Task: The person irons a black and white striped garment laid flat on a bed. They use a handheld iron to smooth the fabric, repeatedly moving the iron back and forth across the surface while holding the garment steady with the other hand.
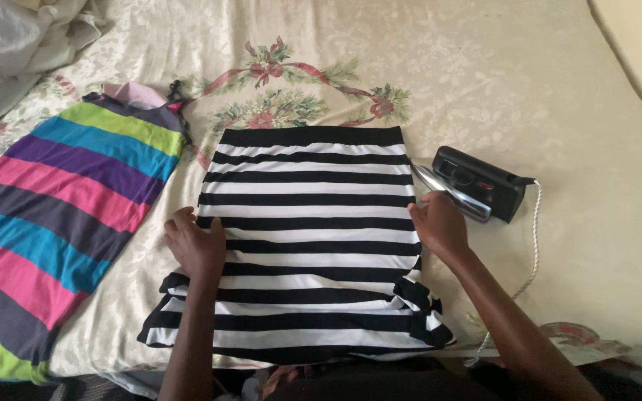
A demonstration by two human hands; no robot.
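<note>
- A black-and-white striped garment [310, 238] lies flat in the middle of the bed [544, 89], its stripes running side to side and its near corners folded into small ruffles at the mattress edge.
- Your left hand [196, 245] rests palm down on the garment's left edge, fingers loosely spread and pressed to the cloth, gripping nothing.
- Your right hand [440, 223] sits on the garment's right edge, fingers curled downward over the fabric; whether they pinch it you cannot tell from this angle.
- A black clothes iron [477, 189] lies tipped on its side just beside your right hand, its metal soleplate facing the garment.
- A white braided cord [533, 252] trails from the iron toward the near edge of the bed.
- A multicoloured striped garment [61, 215] is spread flat to the left, near the first but not touching it.
- The cream bedcover carries a floral and ribbon print [299, 93] just beyond the striped garment.
</note>
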